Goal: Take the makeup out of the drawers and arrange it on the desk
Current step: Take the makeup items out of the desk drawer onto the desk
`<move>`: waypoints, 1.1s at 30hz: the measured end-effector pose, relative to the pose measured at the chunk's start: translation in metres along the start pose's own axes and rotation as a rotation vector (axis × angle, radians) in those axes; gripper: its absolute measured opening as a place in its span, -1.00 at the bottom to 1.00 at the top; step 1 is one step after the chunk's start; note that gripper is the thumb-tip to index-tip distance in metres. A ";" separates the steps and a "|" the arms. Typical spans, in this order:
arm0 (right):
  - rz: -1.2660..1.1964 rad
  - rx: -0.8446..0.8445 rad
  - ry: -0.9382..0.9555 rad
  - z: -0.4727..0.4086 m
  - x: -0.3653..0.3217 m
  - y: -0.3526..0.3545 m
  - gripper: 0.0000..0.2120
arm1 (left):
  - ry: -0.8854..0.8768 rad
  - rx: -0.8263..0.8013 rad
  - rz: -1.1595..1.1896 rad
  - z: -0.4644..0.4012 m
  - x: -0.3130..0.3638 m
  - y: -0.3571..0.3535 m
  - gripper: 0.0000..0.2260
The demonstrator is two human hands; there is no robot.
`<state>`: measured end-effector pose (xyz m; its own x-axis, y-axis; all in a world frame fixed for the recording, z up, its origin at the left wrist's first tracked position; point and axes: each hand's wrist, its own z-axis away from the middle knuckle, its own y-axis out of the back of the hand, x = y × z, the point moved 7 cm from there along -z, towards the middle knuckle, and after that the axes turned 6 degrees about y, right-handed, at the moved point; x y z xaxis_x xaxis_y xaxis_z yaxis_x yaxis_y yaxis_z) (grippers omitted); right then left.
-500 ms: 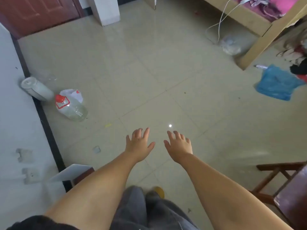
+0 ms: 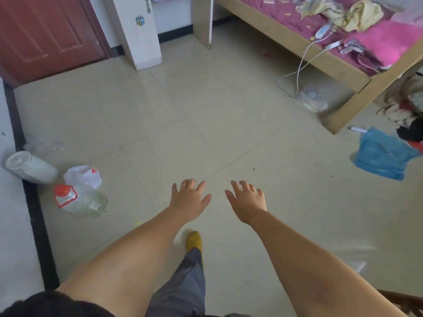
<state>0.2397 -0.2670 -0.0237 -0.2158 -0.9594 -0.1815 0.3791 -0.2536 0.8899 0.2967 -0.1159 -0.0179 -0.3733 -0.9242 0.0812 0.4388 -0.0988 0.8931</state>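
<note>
A: From the head camera, we see our left hand (image 2: 188,199) and our right hand (image 2: 248,200) stretched out side by side over the pale glossy tiled floor (image 2: 183,124), backs up, a small gap between them.

B: And the fingers?

A: Straight and loosely spread on both hands. We hold nothing in either, and neither hand touches anything.

B: Where is the makeup we are after?

A: We cannot see it, nor any drawers or desk. What we see is floor and clutter. On the left, by the black skirting strip (image 2: 34,216), lies a clear plastic jug with a red cap and handle (image 2: 80,200) on its side, with a crumpled white plastic bag (image 2: 82,176) just behind it and a white cylindrical container (image 2: 31,167) tipped over near the wall.

B: And on the right?

A: A light wooden bed frame (image 2: 343,72) with magenta bedding (image 2: 389,42) and rumpled cloth on top. White cables (image 2: 304,62) hang from the bed to the floor, beside a clear crumpled plastic bag (image 2: 313,99). A blue plastic bag (image 2: 382,156) lies near the bed's corner post.

B: Further back?

A: A reddish-brown panelled door (image 2: 45,35) at upper left and a white cabinet panel (image 2: 137,30) next to it. Below our arms we see a grey trouser leg (image 2: 183,284) and a yellow shoe tip (image 2: 194,241).
</note>
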 end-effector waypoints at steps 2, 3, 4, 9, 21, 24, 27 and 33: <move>0.007 0.002 -0.025 -0.038 0.005 0.031 -0.51 | -0.018 -0.007 -0.015 -0.040 -0.003 0.031 -0.54; 0.005 0.015 -0.037 -0.059 0.007 0.047 -0.51 | -0.030 0.001 -0.021 -0.062 -0.004 0.048 -0.55; -0.003 0.029 -0.045 -0.079 0.009 0.063 -0.51 | -0.041 0.012 -0.023 -0.084 -0.005 0.065 -0.55; -0.039 0.056 -0.059 -0.167 0.027 0.126 -0.51 | -0.063 0.055 -0.022 -0.185 -0.005 0.135 -0.55; 0.057 0.069 0.003 -0.429 0.139 0.272 -0.52 | 0.039 0.078 0.006 -0.462 0.035 0.256 -0.55; 0.094 0.045 0.032 -0.492 0.166 0.312 -0.52 | 0.057 0.069 0.039 -0.523 0.054 0.288 -0.54; 0.123 0.008 0.042 -0.552 0.184 0.339 -0.52 | 0.064 0.069 0.056 -0.577 0.065 0.315 -0.54; 0.207 -0.043 0.125 -0.690 0.188 0.390 -0.53 | 0.132 0.058 0.079 -0.700 0.043 0.363 -0.53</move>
<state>0.9677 -0.6311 0.0011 -0.0171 -0.9986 -0.0497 0.4420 -0.0522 0.8955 1.0116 -0.4501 0.0003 -0.2270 -0.9691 0.0971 0.4131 -0.0055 0.9107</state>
